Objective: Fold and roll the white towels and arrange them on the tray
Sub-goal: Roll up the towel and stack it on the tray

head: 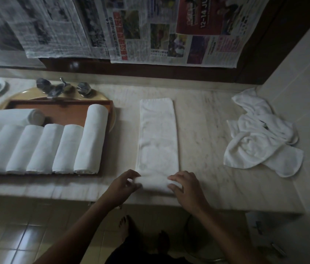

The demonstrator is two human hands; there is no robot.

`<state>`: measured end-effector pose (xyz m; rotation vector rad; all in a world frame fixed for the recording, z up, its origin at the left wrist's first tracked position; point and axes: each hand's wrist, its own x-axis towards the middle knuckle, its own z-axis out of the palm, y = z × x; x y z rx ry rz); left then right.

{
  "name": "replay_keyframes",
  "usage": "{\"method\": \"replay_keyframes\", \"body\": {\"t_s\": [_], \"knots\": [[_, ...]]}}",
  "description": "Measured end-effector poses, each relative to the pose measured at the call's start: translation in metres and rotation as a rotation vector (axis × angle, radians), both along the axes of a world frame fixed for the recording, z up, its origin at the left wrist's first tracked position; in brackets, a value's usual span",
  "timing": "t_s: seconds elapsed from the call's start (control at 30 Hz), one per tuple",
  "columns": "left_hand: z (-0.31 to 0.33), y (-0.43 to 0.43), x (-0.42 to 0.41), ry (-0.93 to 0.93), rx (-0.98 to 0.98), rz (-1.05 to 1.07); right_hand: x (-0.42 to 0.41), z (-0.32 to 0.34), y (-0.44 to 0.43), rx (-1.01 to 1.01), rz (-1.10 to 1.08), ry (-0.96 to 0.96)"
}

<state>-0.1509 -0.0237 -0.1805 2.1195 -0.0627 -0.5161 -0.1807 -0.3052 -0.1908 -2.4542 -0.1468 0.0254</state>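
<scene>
On the marble counter, directly ahead of the person, one folded towel lies as a long narrow strip, its near end turned up into a small roll at the counter's front edge. The left hand and right hand grip that roll at either end with curled fingers; motion blur obscures the fingertips and how tight the roll is. To the left, the wooden tray sits over a beige basin, which it largely hides. In the tray, five rolled towels lie side by side; a sixth is cut off at the frame's left edge. One more, the crosswise roll, lies behind them. At far right sits one heap of loose towels; the number in it cannot be determined.
</scene>
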Motion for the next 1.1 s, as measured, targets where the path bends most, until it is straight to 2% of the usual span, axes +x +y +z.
{"method": "replay_keyframes", "body": {"t_s": [0.1, 0.17, 0.23, 0.3, 0.37, 0.4, 0.47, 0.53, 0.63, 0.77, 1.0, 1.1], "knots": [[0.001, -0.007, 0.001, 0.027, -0.007, 0.085, -0.007, -0.004, 0.019, -0.147, 0.067, -0.232], [0.002, -0.011, 0.002, 0.036, -0.005, 0.131, -0.014, -0.007, 0.031, -0.213, 0.111, -0.308], [0.004, -0.017, 0.005, 0.055, 0.036, 0.167, -0.019, -0.012, 0.036, -0.291, 0.137, -0.286], [0.005, -0.026, 0.003, -0.047, 0.227, 0.142, -0.017, -0.015, 0.035, -0.353, 0.164, -0.219], [0.002, -0.034, 0.000, -0.331, 0.459, 0.010, -0.012, -0.018, 0.033, -0.397, 0.207, -0.161], [0.002, -0.039, -0.002, -0.420, 0.477, -0.073, -0.009, -0.019, 0.033, -0.419, 0.226, -0.142], [0.001, -0.046, -0.003, -0.474, 0.500, -0.258, 0.001, -0.021, 0.032, -0.456, 0.253, -0.105], [0.002, -0.047, 0.002, -0.448, 0.571, -0.406, 0.010, -0.019, 0.030, -0.463, 0.283, -0.055], [-0.003, -0.030, 0.015, -0.463, 0.659, -0.462, 0.019, -0.007, 0.024, -0.455, 0.343, 0.017], [-0.005, -0.008, 0.017, -0.473, 0.637, -0.463, 0.023, 0.011, 0.016, -0.397, 0.378, 0.064], [-0.008, 0.006, -0.017, -0.531, 0.535, -0.525, 0.003, 0.018, 0.002, -0.297, 0.349, 0.265], [-0.005, 0.009, -0.020, -0.481, 0.466, -0.492, 0.000, 0.017, -0.001, -0.163, 0.341, 0.282]]}}
